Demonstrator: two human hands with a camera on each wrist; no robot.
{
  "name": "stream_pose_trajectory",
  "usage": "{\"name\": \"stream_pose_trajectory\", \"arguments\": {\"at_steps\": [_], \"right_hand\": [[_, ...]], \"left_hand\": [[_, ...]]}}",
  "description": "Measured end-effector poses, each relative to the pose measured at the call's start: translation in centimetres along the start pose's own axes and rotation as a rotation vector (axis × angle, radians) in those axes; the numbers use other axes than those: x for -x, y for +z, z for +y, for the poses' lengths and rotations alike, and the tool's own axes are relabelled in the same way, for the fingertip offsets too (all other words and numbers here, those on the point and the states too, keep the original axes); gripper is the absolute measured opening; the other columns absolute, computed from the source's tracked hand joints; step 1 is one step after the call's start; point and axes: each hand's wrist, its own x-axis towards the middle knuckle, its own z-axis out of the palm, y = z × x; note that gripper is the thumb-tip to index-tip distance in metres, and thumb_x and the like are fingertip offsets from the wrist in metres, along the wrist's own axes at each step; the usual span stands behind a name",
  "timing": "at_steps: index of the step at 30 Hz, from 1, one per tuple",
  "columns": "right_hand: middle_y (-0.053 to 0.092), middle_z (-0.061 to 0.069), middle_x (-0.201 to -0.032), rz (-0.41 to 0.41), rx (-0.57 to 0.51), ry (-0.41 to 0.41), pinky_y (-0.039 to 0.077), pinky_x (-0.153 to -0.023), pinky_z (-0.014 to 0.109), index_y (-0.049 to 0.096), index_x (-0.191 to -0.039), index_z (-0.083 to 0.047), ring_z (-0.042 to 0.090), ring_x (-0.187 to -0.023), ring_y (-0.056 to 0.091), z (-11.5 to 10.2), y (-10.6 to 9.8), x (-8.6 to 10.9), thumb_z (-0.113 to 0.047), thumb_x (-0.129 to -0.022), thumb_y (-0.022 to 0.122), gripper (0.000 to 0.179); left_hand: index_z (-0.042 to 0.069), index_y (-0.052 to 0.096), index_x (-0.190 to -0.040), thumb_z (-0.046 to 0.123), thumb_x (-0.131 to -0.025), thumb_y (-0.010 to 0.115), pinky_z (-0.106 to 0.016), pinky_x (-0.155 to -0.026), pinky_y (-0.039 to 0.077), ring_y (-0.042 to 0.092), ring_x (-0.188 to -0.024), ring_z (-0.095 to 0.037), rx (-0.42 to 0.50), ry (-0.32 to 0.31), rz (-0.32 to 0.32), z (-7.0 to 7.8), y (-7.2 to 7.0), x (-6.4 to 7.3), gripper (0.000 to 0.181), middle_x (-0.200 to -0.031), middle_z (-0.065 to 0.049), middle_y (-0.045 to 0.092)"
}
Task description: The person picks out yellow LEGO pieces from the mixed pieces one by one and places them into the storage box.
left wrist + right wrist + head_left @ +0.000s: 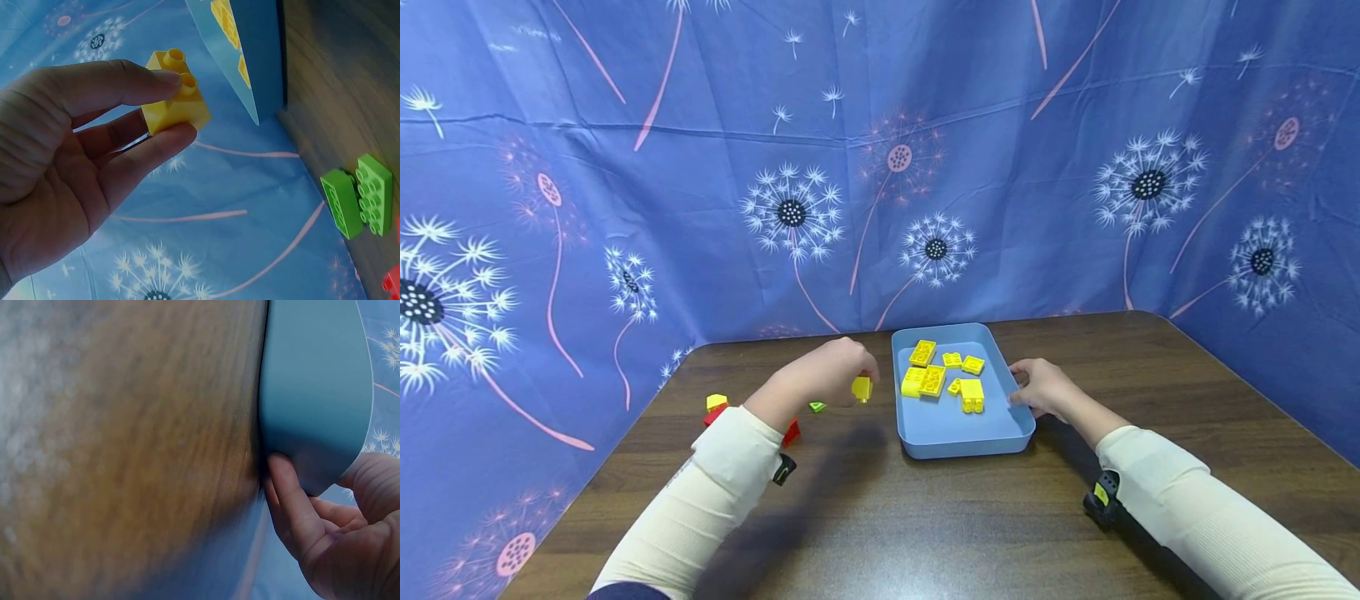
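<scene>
My left hand pinches a yellow toy brick to the left of the blue tray. In the left wrist view the thumb lies by the studs of that brick, with a finger against its opposite side. Several yellow bricks, among them a two-stud-wide one, lie inside the tray. At the tray's right side my right hand grips the wall, thumb at the rim and fingers outside. The right wrist view shows those fingers low against the tray's outer wall.
Left of the tray on the brown table lie red bricks, a yellow brick and green bricks, partly hidden by the left arm in the head view. A blue dandelion-print cloth hangs behind the table.
</scene>
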Motion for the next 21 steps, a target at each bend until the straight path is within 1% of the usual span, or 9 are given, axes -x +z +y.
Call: {"name": "stream_pose_trajectory", "arguments": {"at_steps": [4,10,12,18,21], "right_hand": [[0.055,0.034,-0.116,0.000,-0.008,0.001,0.058,-0.066,0.043,0.041,-0.135,0.015,0.041,-0.099,0.063,0.0,0.0,0.0,0.006,-0.082,0.070,0.061],[0.055,0.033,-0.115,-0.005,-0.021,0.004,0.058,-0.066,0.043,0.041,-0.136,0.015,0.040,-0.098,0.063,0.1,0.0,0.0,0.006,-0.082,0.070,0.062],[0.056,0.033,-0.116,0.000,-0.018,0.005,0.058,-0.066,0.043,0.041,-0.136,0.015,0.040,-0.099,0.063,0.1,0.0,-0.1,0.006,-0.082,0.070,0.062],[0.056,0.033,-0.117,0.001,-0.006,0.008,0.058,-0.066,0.042,0.041,-0.136,0.014,0.041,-0.099,0.063,0.2,0.1,-0.2,0.005,-0.083,0.070,0.061],[0.056,0.033,-0.117,0.001,0.002,0.010,0.058,-0.066,0.042,0.041,-0.137,0.014,0.041,-0.100,0.063,0.3,0.1,-0.3,0.004,-0.083,0.069,0.062]], "left_hand": [[0.007,0.075,-0.100,-0.002,-0.074,0.079,-0.030,-0.077,0.053,0.061,-0.081,-0.016,-0.006,0.032,0.002,0.4,0.2,-1.2,0.028,-0.090,0.000,0.070],[0.009,0.075,-0.100,-0.001,-0.075,0.078,-0.029,-0.081,0.052,0.062,-0.083,-0.013,-0.025,0.088,-0.001,1.0,0.3,-2.9,0.027,-0.093,0.001,0.071],[0.008,0.075,-0.102,-0.002,-0.075,0.076,-0.029,-0.082,0.052,0.062,-0.085,-0.014,-0.031,0.093,-0.006,1.3,0.3,-3.5,0.029,-0.095,0.000,0.071],[0.007,0.075,-0.107,-0.007,-0.075,0.071,-0.027,-0.088,0.050,0.060,-0.091,-0.013,0.007,0.058,-0.042,2.2,0.5,-5.2,0.035,-0.101,0.000,0.070],[0.007,0.075,-0.107,-0.010,-0.074,0.070,-0.026,-0.087,0.050,0.059,-0.090,-0.012,0.018,0.067,-0.045,2.6,0.6,-6.1,0.037,-0.100,0.001,0.069]]}}
